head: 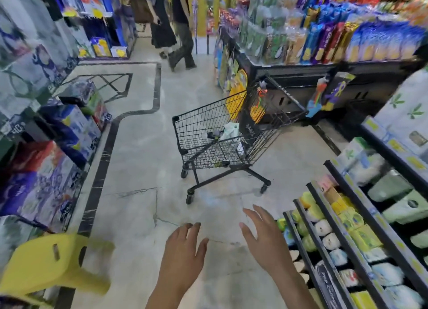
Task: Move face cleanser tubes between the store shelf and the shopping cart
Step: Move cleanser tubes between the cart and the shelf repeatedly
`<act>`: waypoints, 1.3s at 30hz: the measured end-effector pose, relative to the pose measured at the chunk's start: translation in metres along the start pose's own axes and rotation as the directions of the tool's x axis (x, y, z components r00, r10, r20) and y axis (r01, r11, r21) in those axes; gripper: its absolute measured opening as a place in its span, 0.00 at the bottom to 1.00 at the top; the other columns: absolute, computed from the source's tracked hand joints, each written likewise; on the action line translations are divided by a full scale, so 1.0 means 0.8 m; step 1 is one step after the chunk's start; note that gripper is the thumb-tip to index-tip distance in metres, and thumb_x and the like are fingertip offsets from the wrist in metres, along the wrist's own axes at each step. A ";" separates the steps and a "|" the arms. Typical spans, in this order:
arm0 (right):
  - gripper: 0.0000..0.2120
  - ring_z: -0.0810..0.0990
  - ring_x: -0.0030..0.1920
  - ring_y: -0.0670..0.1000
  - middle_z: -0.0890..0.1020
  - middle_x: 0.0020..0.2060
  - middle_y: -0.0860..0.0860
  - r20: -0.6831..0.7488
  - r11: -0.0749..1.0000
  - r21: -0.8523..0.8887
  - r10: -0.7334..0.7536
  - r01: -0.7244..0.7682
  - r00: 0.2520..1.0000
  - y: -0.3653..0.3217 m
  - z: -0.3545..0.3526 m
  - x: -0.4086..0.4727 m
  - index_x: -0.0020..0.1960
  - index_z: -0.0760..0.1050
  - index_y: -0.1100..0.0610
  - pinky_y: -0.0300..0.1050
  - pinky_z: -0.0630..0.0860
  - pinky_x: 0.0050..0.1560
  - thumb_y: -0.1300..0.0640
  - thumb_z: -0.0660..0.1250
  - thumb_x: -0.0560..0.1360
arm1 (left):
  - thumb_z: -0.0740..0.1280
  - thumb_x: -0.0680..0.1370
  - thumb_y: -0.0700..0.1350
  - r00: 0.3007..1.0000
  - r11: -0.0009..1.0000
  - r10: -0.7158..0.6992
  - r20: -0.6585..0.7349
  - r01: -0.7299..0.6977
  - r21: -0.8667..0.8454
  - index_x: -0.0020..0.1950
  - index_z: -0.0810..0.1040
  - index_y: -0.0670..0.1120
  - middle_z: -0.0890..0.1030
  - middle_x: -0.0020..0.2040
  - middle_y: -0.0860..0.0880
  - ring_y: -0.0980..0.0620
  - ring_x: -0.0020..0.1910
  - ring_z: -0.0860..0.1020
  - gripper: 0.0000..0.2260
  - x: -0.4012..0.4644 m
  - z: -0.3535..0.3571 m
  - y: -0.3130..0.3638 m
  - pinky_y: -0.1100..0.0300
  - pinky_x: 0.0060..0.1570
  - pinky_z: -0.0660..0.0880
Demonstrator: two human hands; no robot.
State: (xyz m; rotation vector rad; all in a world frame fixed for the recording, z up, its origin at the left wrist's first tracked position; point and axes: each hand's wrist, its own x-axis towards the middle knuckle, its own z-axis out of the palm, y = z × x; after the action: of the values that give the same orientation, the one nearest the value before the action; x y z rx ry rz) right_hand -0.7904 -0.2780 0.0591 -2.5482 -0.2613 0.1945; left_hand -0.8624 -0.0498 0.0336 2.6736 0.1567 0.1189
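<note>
A black wire shopping cart (199,123) stands in the aisle ahead of me, at the middle of the view. Inside its basket lie a few pale tubes and packs (228,132), too blurred to name. My left hand (183,248) and my right hand (264,234) hover over the floor in front of me, both empty, with fingers spread and straight. The cart is well beyond both hands. The store shelf (352,244) with small packaged goods runs along my right, close to my right hand.
A yellow plastic stool (51,262) sits at the lower left. Stacked boxed goods (46,183) line the left side. A snack display (324,37) stands behind the cart. Two people (171,23) walk at the far end of the aisle.
</note>
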 end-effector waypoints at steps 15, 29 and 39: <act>0.21 0.60 0.78 0.43 0.64 0.77 0.40 0.140 0.989 0.058 0.126 -0.135 0.982 0.061 -0.003 0.227 0.75 0.68 0.39 0.43 0.64 0.75 0.39 0.57 0.83 | 0.59 0.84 0.57 0.996 1.000 -0.017 0.082 0.019 -0.014 0.74 0.72 0.49 0.77 0.66 0.48 0.46 0.63 0.76 0.21 0.331 0.027 0.026 0.53 0.62 0.74; 0.21 0.66 0.77 0.49 0.69 0.75 0.47 0.189 0.996 0.088 0.011 -0.028 0.982 0.061 -0.031 0.620 0.75 0.71 0.47 0.49 0.70 0.71 0.43 0.61 0.83 | 0.64 0.83 0.52 0.958 0.973 -0.225 0.177 0.232 -0.019 0.73 0.74 0.46 0.79 0.65 0.47 0.44 0.63 0.77 0.20 0.542 0.067 -0.021 0.51 0.61 0.74; 0.21 0.63 0.77 0.46 0.68 0.76 0.44 0.322 0.981 0.033 0.169 -0.189 0.931 0.070 0.005 0.785 0.76 0.70 0.46 0.40 0.62 0.72 0.45 0.61 0.84 | 0.60 0.84 0.54 0.912 0.973 -0.218 0.347 0.231 0.002 0.76 0.69 0.46 0.74 0.71 0.45 0.43 0.70 0.71 0.22 0.813 0.117 -0.069 0.49 0.68 0.68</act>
State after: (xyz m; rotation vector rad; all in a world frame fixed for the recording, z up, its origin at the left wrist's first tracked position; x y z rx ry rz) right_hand -0.1735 -0.1794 -0.0276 -2.4682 -0.1398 0.6779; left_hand -0.2131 0.0430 -0.0369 2.5661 0.3423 -0.4150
